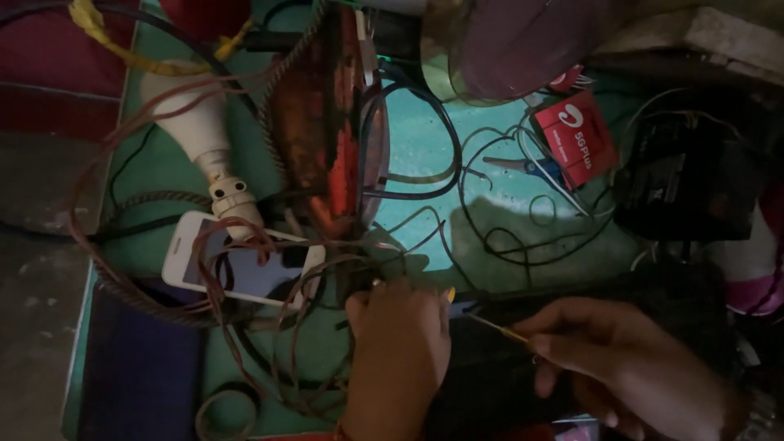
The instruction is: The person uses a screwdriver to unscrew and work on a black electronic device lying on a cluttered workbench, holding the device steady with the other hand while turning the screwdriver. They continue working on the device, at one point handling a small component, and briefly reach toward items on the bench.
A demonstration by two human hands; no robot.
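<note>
My left hand (398, 343) is closed around a bundle of thin brown wires (269, 327) near the bottom middle, just under a dark rusty appliance base (314, 122). My right hand (621, 359) grips a thin yellow-handled tool (498, 328) whose tip points left toward my left hand. A white smartphone (237, 265) lies left of my left hand, with wires looped over it.
A white light bulb (200, 122) lies at the upper left on the green surface (408, 139). Blue-handled scissors (535, 170), a red box (576, 135) and tangled black wires (523, 220) are at the right. A black box (686, 184) stands at the far right.
</note>
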